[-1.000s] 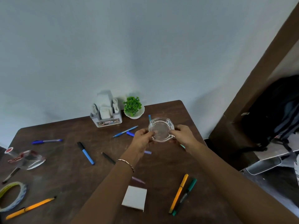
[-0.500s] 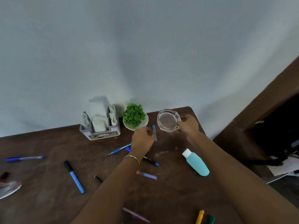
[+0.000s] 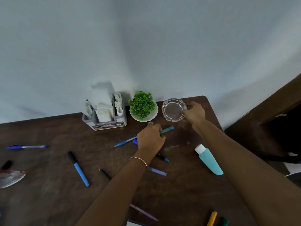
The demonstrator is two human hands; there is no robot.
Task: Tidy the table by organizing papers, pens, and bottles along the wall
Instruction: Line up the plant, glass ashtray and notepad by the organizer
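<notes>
My right hand (image 3: 193,113) grips the rim of a clear glass ashtray (image 3: 173,110), which sits by the wall at the table's far right. My left hand (image 3: 150,138) is closed on a teal pen (image 3: 167,129) whose end sticks out to the right. Under that hand lie a light blue pen (image 3: 124,141) and a dark blue marker (image 3: 134,141). A turquoise bottle (image 3: 209,159) with a white cap lies on its side to the right. Several more pens are scattered: a blue pen (image 3: 26,146), a blue marker (image 3: 79,168), a lilac cap (image 3: 157,171).
A grey napkin holder (image 3: 105,123) and a small green plant in a white bowl (image 3: 143,110) stand against the wall. A yellow pen (image 3: 211,219) and a green one (image 3: 224,221) lie at the bottom edge. The dark wooden table (image 3: 48,193) ends at right near a brown frame.
The ashtray was carried from the table's middle to the wall beside the plant. My left hand let go of it, dropped to the table and closed on the teal pen.
</notes>
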